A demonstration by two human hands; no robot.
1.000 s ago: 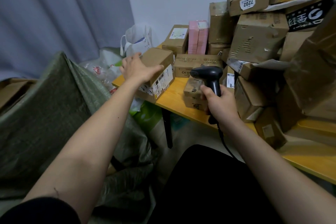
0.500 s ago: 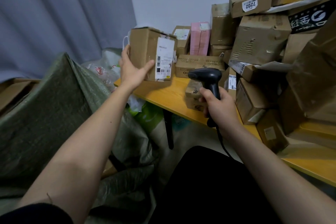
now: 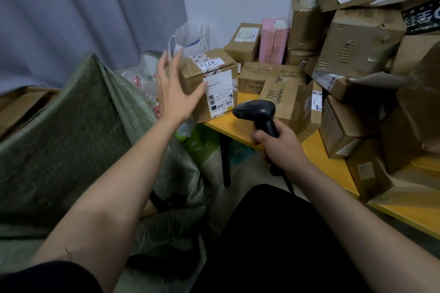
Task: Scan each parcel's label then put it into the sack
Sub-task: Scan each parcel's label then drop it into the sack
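A brown cardboard parcel [image 3: 209, 83] stands on the near left corner of the yellow table [image 3: 238, 132]. A white barcode label [image 3: 220, 94] covers its front face, and a sticker reading 4713 lies on top. My left hand [image 3: 176, 85] is spread against the parcel's left side, fingers straight, thumb lying across the front beside the label. My right hand [image 3: 282, 146] grips the handle of a black barcode scanner [image 3: 256, 109]. The scanner's head sits just below and right of the label. The green woven sack [image 3: 71, 126] slumps at the left, under my left arm.
Several cardboard parcels [image 3: 357, 40] are stacked high on the table's right and back, with a pink box [image 3: 273, 40] among them. A white plastic bag [image 3: 190, 38] and crinkled packets sit behind the sack. Grey curtain hangs at the left. A black table leg [image 3: 225, 159] stands below the corner.
The parcel, lifted off the table and held up with its label upright, has come back down onto the table corner. My left hand has opened flat against its side. The scanner stayed roughly in place.
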